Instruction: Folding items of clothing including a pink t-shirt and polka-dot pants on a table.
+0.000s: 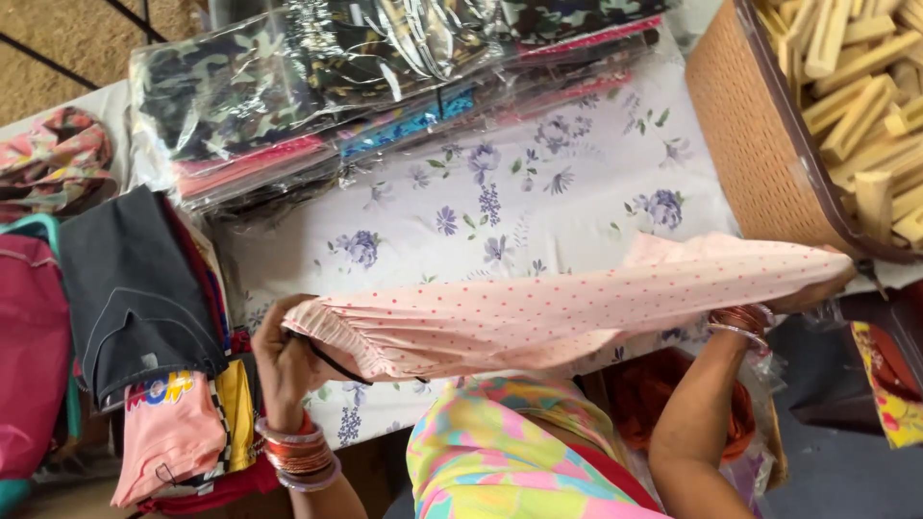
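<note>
A pale pink garment (567, 308) with small red dots is stretched out flat between my two hands above the table. My left hand (284, 360), with bangles on the wrist, grips its gathered end at the lower left. My right hand (817, 288) is mostly hidden inside or behind the other end at the right, near the basket. Only the right wrist with its bangles shows below the cloth.
A white cloth with purple flowers (519, 202) covers the table. Clear bags of folded camouflage clothes (317, 86) lie at the back. Folded garments (144, 317) are stacked at the left. A woven brown basket (760, 144) of pale wooden sticks stands at the right.
</note>
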